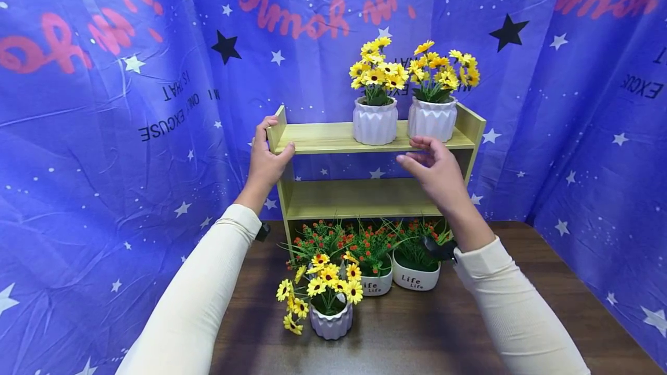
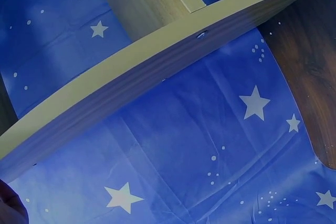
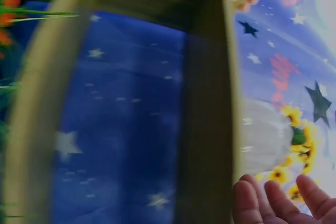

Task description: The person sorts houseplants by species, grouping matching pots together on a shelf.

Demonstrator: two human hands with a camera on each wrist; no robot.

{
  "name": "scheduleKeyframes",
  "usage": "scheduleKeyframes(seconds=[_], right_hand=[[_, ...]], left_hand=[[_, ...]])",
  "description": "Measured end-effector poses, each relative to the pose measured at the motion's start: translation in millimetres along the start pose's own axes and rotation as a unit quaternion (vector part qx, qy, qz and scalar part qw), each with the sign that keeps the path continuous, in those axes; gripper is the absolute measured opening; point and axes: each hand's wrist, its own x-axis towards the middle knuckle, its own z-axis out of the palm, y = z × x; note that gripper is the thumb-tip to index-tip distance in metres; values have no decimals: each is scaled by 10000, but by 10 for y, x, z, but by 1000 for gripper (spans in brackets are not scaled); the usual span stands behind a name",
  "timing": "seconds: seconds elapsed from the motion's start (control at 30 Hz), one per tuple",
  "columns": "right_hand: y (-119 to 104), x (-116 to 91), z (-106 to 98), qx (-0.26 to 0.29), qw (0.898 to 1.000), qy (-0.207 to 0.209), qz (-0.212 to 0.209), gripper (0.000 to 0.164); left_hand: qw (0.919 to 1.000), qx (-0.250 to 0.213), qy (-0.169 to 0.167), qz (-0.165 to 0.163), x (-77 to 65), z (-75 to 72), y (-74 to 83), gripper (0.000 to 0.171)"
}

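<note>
My left hand grips the upper left corner of a light wooden shelf, fingers over the side panel and thumb at the front edge. In the left wrist view only a fingertip shows beside the panel. Just in front of the top board, my right hand hovers with fingers loosely bent and nothing in it. Behind its fingertips stands a white fluted pot of yellow flowers; a similar flower pot is left of it on the same board. The right wrist view is blurred; fingers show near a pot.
White oval planters with red-dotted greenery stand under the shelf's middle board. Nearer on the dark wooden table is another fluted pot of yellow flowers. A blue star-printed curtain hangs around the table.
</note>
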Motion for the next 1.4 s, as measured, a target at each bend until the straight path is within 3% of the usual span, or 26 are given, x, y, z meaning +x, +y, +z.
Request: scheduleKeyframes(seconds=[0.2, 0.67, 0.97, 1.13, 1.4], right_hand=[[445, -456, -30, 350, 9992, -197, 79, 50], [1072, -1192, 129, 68, 9970, -534, 548, 46], [1336, -1512, 318, 185, 9918, -660, 1080, 43], [1457, -1625, 431, 385, 9860, -866, 1368, 43], [1570, -1749, 581, 264, 9760, -1745, 1277, 49]], left_hand=[[10000, -25, -19, -8, -4, 3, -3, 53], [10000, -74, 42, -6, -4, 10, 15, 54], [9997, -256, 9, -13, 7, 16, -7, 55], [9999, -113, 17, -15, -1, -3, -3, 56], [10000, -89, 13, 8, 2, 5, -2, 55]])
